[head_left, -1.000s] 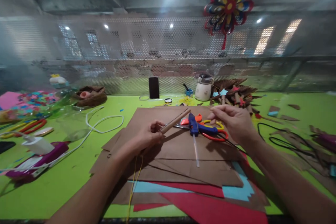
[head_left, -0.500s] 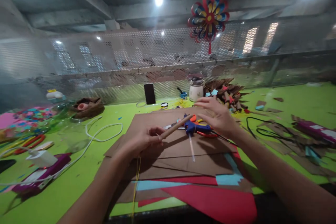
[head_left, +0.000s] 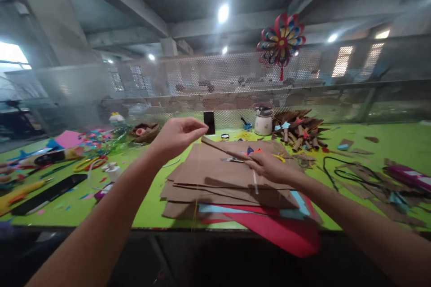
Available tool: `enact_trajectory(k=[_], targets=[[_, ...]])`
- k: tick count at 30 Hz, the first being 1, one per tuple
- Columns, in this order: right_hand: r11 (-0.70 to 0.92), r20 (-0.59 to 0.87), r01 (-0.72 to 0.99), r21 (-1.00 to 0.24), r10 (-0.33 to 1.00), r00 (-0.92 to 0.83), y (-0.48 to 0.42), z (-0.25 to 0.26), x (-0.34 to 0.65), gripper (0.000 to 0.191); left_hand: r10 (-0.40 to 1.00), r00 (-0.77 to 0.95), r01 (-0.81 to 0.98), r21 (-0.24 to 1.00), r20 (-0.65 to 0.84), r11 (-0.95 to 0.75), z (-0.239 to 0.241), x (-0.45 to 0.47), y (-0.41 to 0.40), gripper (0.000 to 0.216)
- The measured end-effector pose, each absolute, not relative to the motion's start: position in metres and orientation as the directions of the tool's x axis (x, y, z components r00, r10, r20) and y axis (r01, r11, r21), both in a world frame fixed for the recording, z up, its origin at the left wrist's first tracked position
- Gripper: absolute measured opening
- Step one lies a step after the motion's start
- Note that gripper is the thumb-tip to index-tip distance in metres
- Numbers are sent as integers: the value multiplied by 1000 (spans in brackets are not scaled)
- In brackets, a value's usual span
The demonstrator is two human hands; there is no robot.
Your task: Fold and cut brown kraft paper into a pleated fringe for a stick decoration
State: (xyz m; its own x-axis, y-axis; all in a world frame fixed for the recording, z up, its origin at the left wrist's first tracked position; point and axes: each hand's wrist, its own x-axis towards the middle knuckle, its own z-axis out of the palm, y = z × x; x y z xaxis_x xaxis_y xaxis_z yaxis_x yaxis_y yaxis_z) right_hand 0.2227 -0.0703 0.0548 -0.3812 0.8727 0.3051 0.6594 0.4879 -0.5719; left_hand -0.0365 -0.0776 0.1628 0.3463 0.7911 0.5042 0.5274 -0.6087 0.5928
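Observation:
My right hand grips the near end of a thin rolled cardboard tube, which slants up to the left over stacked brown cardboard sheets. Just above the tube's far tip, the fingertips of my left hand are pinched together; what they hold is too small to see. A yellow thread hangs down below this hand, its upper end unclear. Behind my right hand, a blue glue gun is mostly hidden, with a whitish glue stick showing beneath. Metal blades lie beside it.
Red paper overhangs the table's front edge. At the back stand a jar, a black upright panel and a pile of brown rolls. A phone lies left; a black cable and purple power strip lie right.
The tube has passed from my left hand to my right, which was open before. My left hand has risen and is pinched by the tube's far tip. The view has shifted left and upward.

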Motion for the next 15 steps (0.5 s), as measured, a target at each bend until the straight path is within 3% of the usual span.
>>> enact_trajectory(k=[3,5,7,10,15], targets=[[438,225,582,-685,887,-403,-78,57,215,37,878,366,377,813,309,-443,129,-39,-102,31],[310,138,404,-861,906,-401,-89,58,206,37,890,440,291,918,121,-269,92,-33,-112,32],[125,51,150,-981,904,-424,-103,58,195,35,888,456,103,988,53,-112,59,-24,-118,36],[-58,-10,-75,-995,849,-528,-127,53,179,30,894,440,-174,985,83,-6,38,-14,-120,60],[-209,-57,-175,-962,783,-619,-167,39,161,28,942,242,-465,880,232,-98,50,-36,-112,68]])
